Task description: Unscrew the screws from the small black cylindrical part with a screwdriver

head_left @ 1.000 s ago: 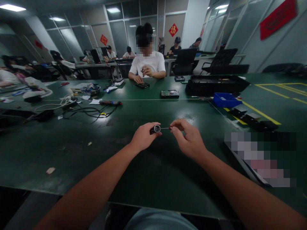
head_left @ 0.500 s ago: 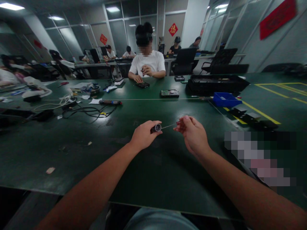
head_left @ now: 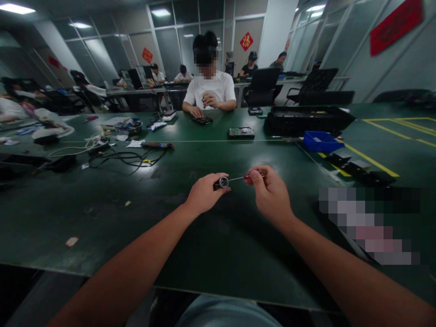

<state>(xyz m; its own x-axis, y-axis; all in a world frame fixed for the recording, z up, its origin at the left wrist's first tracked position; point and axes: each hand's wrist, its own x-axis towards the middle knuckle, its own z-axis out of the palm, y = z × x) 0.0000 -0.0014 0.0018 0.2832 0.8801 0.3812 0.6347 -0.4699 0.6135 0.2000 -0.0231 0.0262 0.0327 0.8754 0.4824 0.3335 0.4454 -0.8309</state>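
My left hand (head_left: 203, 193) is closed around a small dark cylindrical part (head_left: 222, 182) with a round, silvery, hollow-looking end facing me. Between finger and thumb my right hand (head_left: 270, 190) grips a screwdriver (head_left: 248, 176) with a reddish, see-through handle. Its thin metal shaft points left, and the tip meets the right side of the cylindrical part; exactly where it sits I cannot tell. Both hands are held over the green table (head_left: 204, 245). Fingers hide most of the cylindrical part and some of the screwdriver handle.
Ahead lie a hard drive (head_left: 241, 132), a blue bin (head_left: 322, 141) and a long black casing (head_left: 308, 119). Dark cables (head_left: 127, 159) and a pen-like tool (head_left: 156, 145) lie to the left. Across the table a person (head_left: 209, 91) handles another drive (head_left: 203, 120).
My right hand has shifted slightly left and its fingers have closed further around the screwdriver handle, more of which now shows. My left hand and the cylindrical part have barely moved.
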